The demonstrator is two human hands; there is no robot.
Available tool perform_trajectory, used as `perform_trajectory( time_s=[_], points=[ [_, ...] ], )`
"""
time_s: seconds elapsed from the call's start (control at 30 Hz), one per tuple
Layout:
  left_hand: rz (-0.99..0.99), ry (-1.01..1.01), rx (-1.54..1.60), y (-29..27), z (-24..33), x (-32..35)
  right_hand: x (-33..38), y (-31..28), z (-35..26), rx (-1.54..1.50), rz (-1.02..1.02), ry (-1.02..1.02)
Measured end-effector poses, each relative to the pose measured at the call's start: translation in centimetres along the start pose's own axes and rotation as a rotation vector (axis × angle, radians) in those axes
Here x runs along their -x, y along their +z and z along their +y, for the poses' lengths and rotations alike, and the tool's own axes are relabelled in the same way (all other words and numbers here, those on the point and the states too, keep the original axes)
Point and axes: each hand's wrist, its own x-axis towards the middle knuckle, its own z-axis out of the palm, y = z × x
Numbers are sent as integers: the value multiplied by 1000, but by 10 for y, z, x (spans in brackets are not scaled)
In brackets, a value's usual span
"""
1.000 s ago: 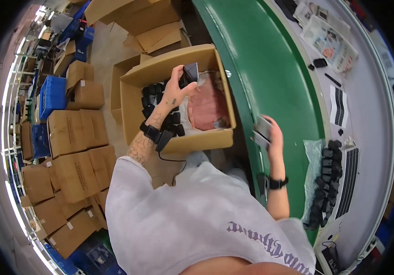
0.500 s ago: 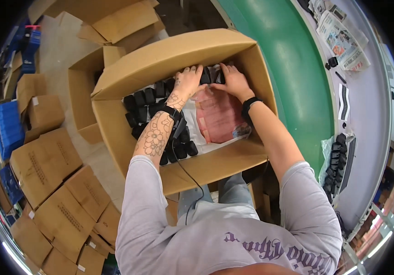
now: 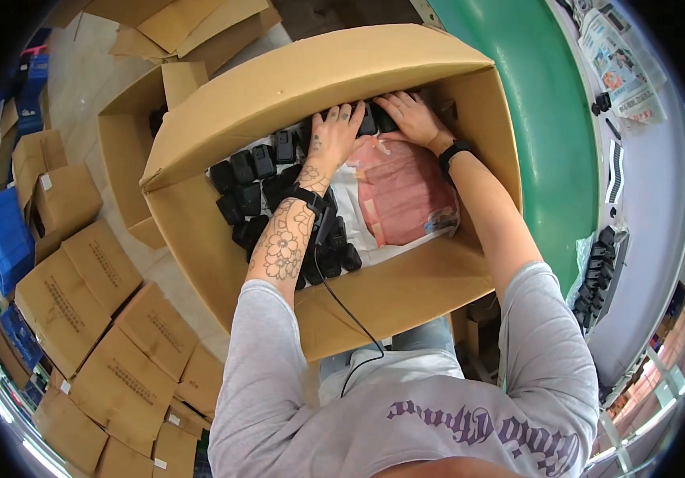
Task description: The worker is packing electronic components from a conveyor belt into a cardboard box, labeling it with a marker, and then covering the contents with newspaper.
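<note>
My left hand [image 3: 334, 137] reaches into the cardboard box [image 3: 394, 275], fingers stretched over the black blocks along the far wall. Its fingertips rest against that row; the thumb is mostly hidden. My right hand [image 3: 418, 123] curls its fingers and thumb round a black block [image 3: 384, 119] in the far row. Beside it, between both hands, stands another black block [image 3: 368, 120]. Several more black blocks [image 3: 263, 162], small and roughly rectangular, fill the left part of the box. A pinkish-red wrapped bundle or sheet [image 3: 406, 195] lies on white lining [image 3: 352, 205] to the right.
Open cartons [image 3: 131, 131] stand beyond the box, and closed cartons [image 3: 123, 378] are stacked at left. Right of the box runs a green surface [image 3: 545, 151]. A pale bench [image 3: 645, 263] carries newspaper [image 3: 617, 68] and a row of black parts [image 3: 597, 275]. A cable [image 3: 342, 303] hangs from my left wrist.
The view has shifted, so the box sits further right. My left hand has slid along the far row; my right fingers now reach further over the blocks near the far wall.
</note>
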Motion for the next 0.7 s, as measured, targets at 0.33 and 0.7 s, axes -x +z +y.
perform_trajectory(
  time_s=[0.33, 0.7],
  points=[
    [161, -36, 266, -38, -18, 27, 30, -27, -35, -361, 208, 390],
    [31, -125, 276, -62, -19, 48, 94, -29, -89, -726, 338, 1145]
  ],
)
